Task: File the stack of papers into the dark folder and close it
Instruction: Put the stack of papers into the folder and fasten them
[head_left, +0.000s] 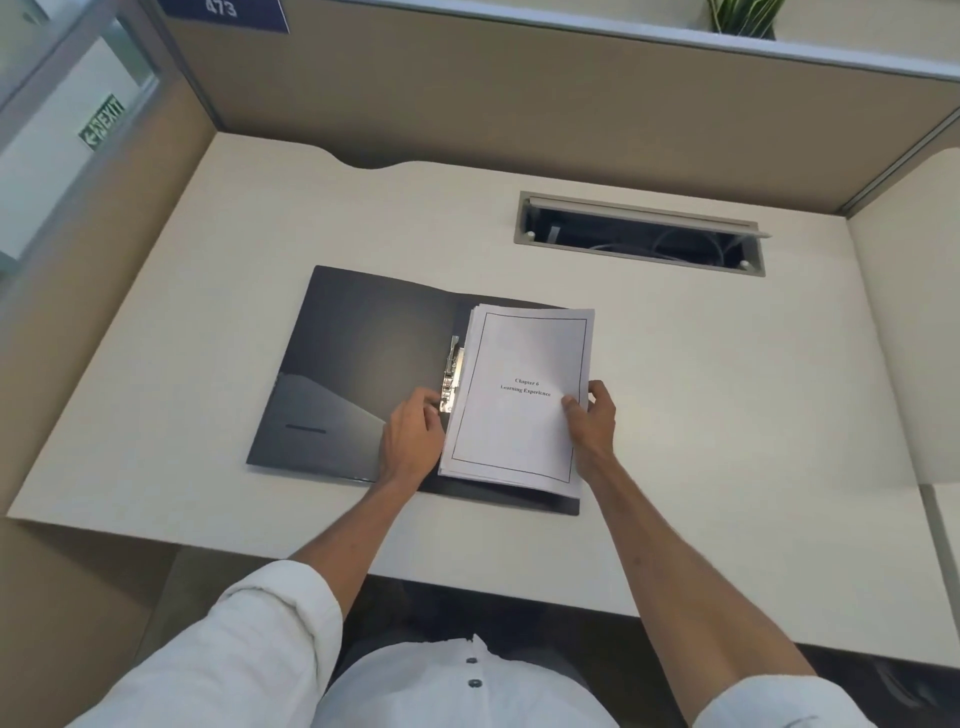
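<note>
The dark folder (358, 358) lies open flat on the desk, its left cover bare. A stack of white papers (519, 415), top page printed "Chapter 6 Learning Experience", rests on the folder's right half. A metal clip (452, 379) stands raised along the spine, just left of the stack. My left hand (413, 441) is at the stack's left edge, fingertips touching the lower end of the clip. My right hand (592, 421) grips the stack's right edge, thumb on top of the page.
A cream desk (727, 389) is enclosed by beige cubicle panels at the back and both sides. An open cable tray slot (641, 234) is cut into the desk behind the folder, to the right. A plant (743, 15) sits above the back panel.
</note>
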